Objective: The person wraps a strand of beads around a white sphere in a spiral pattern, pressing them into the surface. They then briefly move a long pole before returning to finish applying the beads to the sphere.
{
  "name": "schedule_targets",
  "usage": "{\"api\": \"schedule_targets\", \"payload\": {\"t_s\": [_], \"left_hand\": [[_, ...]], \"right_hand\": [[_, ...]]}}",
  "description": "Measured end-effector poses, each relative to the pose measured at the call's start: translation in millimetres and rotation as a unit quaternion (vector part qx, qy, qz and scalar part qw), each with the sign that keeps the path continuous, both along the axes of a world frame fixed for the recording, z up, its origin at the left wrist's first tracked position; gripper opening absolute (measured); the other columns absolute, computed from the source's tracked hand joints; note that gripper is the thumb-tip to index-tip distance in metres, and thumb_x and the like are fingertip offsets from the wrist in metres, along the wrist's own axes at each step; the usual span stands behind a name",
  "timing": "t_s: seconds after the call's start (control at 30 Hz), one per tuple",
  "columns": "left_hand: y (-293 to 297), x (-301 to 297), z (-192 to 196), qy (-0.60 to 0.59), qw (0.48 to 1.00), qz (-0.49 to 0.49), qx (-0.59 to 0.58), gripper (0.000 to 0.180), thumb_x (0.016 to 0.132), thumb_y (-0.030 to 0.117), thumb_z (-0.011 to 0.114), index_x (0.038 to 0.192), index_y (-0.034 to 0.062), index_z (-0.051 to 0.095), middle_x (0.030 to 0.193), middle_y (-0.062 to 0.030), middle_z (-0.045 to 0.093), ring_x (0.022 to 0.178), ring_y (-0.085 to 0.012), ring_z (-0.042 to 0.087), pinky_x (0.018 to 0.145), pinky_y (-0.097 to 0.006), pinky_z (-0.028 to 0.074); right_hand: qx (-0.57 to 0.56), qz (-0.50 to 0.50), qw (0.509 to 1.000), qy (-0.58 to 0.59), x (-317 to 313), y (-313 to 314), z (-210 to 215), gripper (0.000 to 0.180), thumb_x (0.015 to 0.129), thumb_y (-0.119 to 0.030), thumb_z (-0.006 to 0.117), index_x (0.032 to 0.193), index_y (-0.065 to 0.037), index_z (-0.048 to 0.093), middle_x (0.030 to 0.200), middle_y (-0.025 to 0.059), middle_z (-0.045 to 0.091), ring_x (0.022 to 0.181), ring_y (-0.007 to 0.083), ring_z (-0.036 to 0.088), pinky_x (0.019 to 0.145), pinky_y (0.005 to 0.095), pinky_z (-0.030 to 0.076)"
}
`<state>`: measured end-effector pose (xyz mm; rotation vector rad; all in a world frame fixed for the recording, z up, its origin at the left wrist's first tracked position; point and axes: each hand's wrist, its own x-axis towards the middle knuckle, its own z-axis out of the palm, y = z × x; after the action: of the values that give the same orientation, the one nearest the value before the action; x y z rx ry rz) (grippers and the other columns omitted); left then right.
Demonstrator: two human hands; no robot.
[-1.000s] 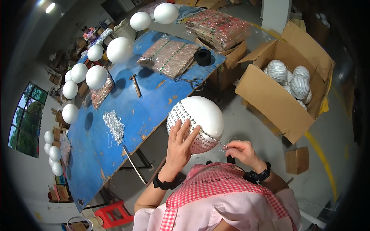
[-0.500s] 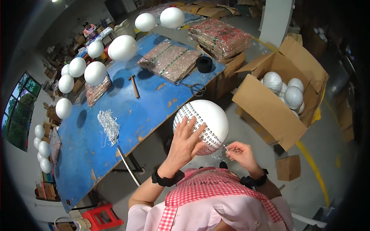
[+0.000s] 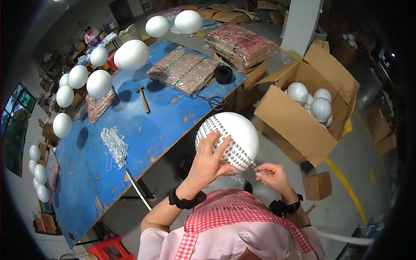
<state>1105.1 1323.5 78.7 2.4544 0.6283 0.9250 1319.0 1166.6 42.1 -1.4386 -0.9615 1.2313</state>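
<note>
A large white ball (image 3: 245, 134) is in front of me, its left and lower parts wrapped in rows of silvery beads. My left hand (image 3: 207, 161) lies on the beaded side with its fingers spread. Close to the ball's lower right, my right hand (image 3: 271, 176) pinches a thin strand of silvery bead chain (image 3: 255, 166) between thumb and fingertips. The strand runs to the beaded edge of the ball. Whatever carries the ball from below is hidden.
On the blue table (image 3: 143, 130) lie a bead-chain pile (image 3: 115, 145), a hammer (image 3: 144, 100), scissors (image 3: 215, 102), a black roll (image 3: 223, 74) and wrapped packs (image 3: 184, 69). White balls (image 3: 99, 84) stand along its far side. At right, an open carton (image 3: 299, 123) holds beaded balls.
My right hand has moved slightly right, and the strand now sits closer against the ball's lower right edge. The surroundings have shifted left in view; my left hand stays on the ball.
</note>
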Motion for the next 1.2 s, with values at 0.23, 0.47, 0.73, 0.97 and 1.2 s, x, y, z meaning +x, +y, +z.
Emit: {"api": "schedule_targets", "payload": {"t_s": [0.23, 0.47, 0.73, 0.97, 1.2], "left_hand": [[-4.9, -2.5, 4.9, 0.027, 0.996, 0.038, 0.070, 0.052, 0.081, 0.019, 0.070, 0.130, 0.0154, 0.054, 0.133, -0.0245, 0.042, 0.129, -0.0447, 0.036, 0.104, -0.055, 0.032], [-17.5, 2.6, 7.6, 0.006, 0.999, 0.015, 0.051, 0.049, 0.078, 0.004, 0.067, 0.125, 0.0163, 0.059, 0.128, -0.0193, 0.048, 0.127, -0.0426, 0.041, 0.103, -0.048, 0.038], [-21.4, 11.0, 5.2, 0.037, 0.992, 0.050, 0.105, 0.044, 0.077, -0.001, 0.065, 0.118, 0.0156, 0.063, 0.123, -0.0208, 0.050, 0.124, -0.0433, 0.042, 0.101, -0.049, 0.038], [-24.5, 9.0, 10.7, 0.037, 0.997, 0.057, 0.043, 0.042, 0.079, 0.002, 0.065, 0.118, 0.0183, 0.063, 0.132, -0.0194, 0.045, 0.130, -0.0456, 0.035, 0.106, -0.053, 0.031], [-36.6, 14.3, 8.1, 0.042, 0.989, 0.126, 0.066, 0.043, 0.079, 0.018, 0.072, 0.120, 0.0206, 0.061, 0.139, -0.0185, 0.040, 0.134, -0.0453, 0.030, 0.109, -0.056, 0.024]], "right_hand": [[-0.045, -0.045, 0.987, -0.148, 2.6, -3.3, 11.8, 0.019, 0.094, -0.010, 0.049, 0.093, 0.002, 0.063, 0.069, 0.0042, 0.064, 0.063, 0.0079, 0.059, 0.056, 0.0208, 0.045], [0.109, -0.026, 0.986, -0.126, 0.4, -24.6, 48.2, 0.017, 0.088, -0.003, 0.057, 0.101, 0.003, 0.065, 0.067, 0.0064, 0.063, 0.060, 0.0108, 0.060, 0.055, 0.0231, 0.045], [0.192, 0.031, 0.958, -0.213, 13.5, -20.3, 47.7, 0.018, 0.080, 0.002, 0.063, 0.096, 0.002, 0.069, 0.075, 0.0118, 0.066, 0.062, 0.0170, 0.063, 0.055, 0.0270, 0.048], [0.061, 0.043, 0.942, -0.327, 25.9, -1.1, 0.9, 0.022, 0.081, -0.012, 0.065, 0.102, -0.003, 0.067, 0.080, 0.0145, 0.068, 0.066, 0.0212, 0.065, 0.062, 0.0317, 0.050], [-0.007, 0.129, 0.985, -0.116, 29.9, 6.7, -14.2, 0.022, 0.086, -0.013, 0.063, 0.103, 0.000, 0.065, 0.079, 0.0101, 0.069, 0.067, 0.0131, 0.064, 0.061, 0.0277, 0.050]]}}
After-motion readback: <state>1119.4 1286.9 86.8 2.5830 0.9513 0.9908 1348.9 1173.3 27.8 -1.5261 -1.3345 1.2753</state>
